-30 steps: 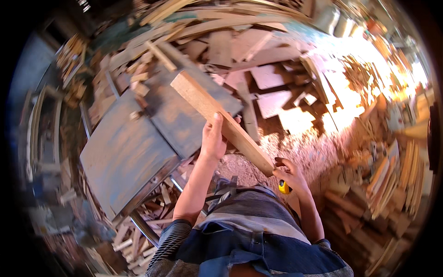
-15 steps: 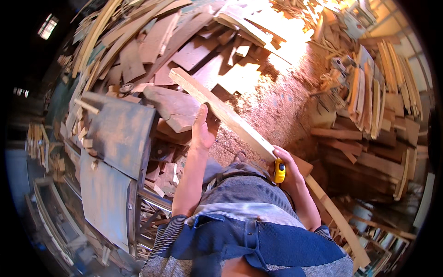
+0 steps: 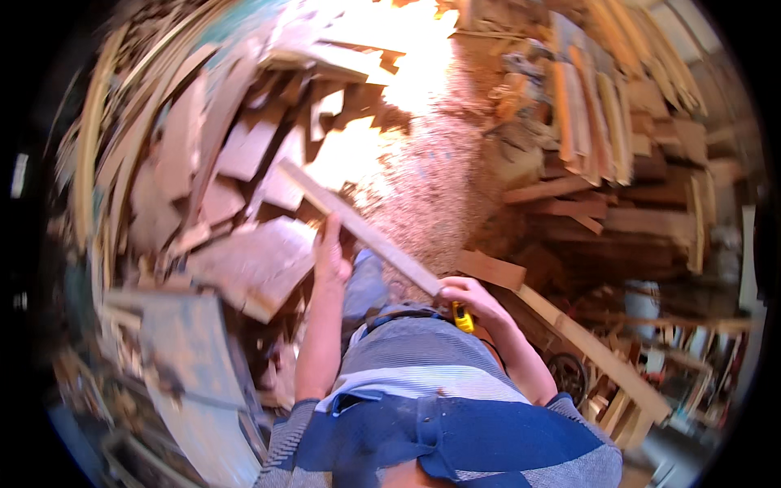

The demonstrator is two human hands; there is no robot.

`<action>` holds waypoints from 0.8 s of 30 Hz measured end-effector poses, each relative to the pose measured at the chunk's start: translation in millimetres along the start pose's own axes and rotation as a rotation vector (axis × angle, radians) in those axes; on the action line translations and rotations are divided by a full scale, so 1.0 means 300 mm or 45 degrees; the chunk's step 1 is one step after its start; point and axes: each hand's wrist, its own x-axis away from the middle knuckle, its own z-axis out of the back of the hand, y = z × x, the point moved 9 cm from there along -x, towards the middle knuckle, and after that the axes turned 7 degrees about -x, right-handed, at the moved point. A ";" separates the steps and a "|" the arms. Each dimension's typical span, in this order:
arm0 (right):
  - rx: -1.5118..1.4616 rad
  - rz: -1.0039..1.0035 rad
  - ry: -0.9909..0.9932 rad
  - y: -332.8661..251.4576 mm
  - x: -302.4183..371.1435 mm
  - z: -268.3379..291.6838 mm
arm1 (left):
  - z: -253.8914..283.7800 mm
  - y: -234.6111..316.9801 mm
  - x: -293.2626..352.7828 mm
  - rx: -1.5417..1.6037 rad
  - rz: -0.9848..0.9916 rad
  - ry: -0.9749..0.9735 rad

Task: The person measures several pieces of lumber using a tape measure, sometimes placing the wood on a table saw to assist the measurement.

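Observation:
A long, narrow wooden board [image 3: 373, 235] lies slantwise in front of my body, its far end up to the left. My left hand [image 3: 329, 254] is closed around it toward the far half, thumb up along the side; its other fingers are partly hidden under the wood. At the near end, the fingers of my right hand [image 3: 470, 294] grip the board's tip. That same hand keeps a yellow and black tape measure [image 3: 462, 318] tucked below its fingers. No drawn-out tape can be made out.
Sawdust and shavings cover the floor [image 3: 423, 183] ahead. A wide slab [image 3: 252, 262] and heaped planks lie left, above a blue-grey panel [image 3: 191, 337]. Upright boards [image 3: 582, 114] are stacked at right. A long plank [image 3: 598, 354] slants beside my right arm.
My view has turned rightward, so the surroundings shift left in the picture. Both hands still hold the board, now lower and closer to my body. One of my legs shows beside the left hand.

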 end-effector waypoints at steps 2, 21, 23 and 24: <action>-0.087 0.012 -0.057 -0.070 -0.050 0.001 | -0.039 -0.011 -0.105 -0.046 0.000 0.042; -1.486 0.856 0.227 -0.465 -0.068 0.638 | -0.576 -0.454 -0.521 -1.002 0.790 -0.475; -1.497 0.889 0.267 -0.471 -0.047 0.792 | -0.559 -0.495 -0.599 -1.057 0.795 -0.472; -1.465 0.893 0.331 -0.461 -0.032 0.888 | -0.558 -0.506 -0.632 -1.137 0.767 -0.450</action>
